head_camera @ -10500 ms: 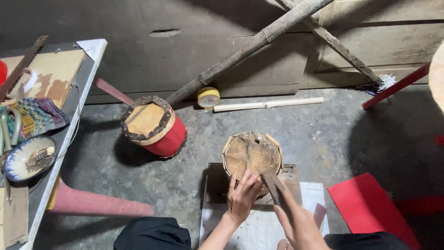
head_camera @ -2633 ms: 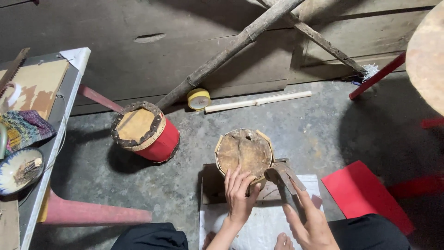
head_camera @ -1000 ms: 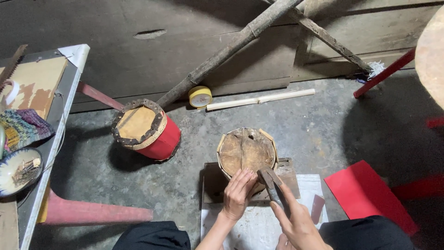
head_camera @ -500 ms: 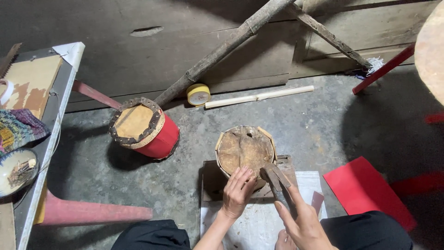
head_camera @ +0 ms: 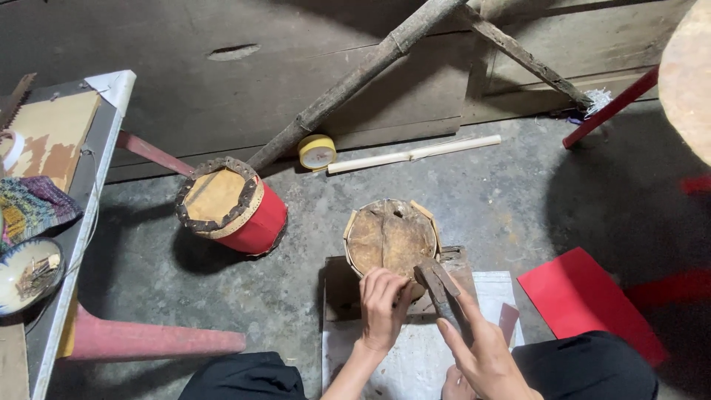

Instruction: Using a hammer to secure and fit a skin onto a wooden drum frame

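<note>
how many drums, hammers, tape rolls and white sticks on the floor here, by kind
drums: 2, a red drum and a bare drum under the left hand
hammers: 1, the hammer in the right hand
tape rolls: 1, the yellow tape roll
white sticks: 1, the white stick
total: 5

Left hand [head_camera: 384,307] covering near rim of drum [head_camera: 391,238]; hammer [head_camera: 442,292] handle disappearing under right hand [head_camera: 485,355]; tabletop [head_camera: 89,192] running off left edge; bowl [head_camera: 28,274] contents blurring.
</note>
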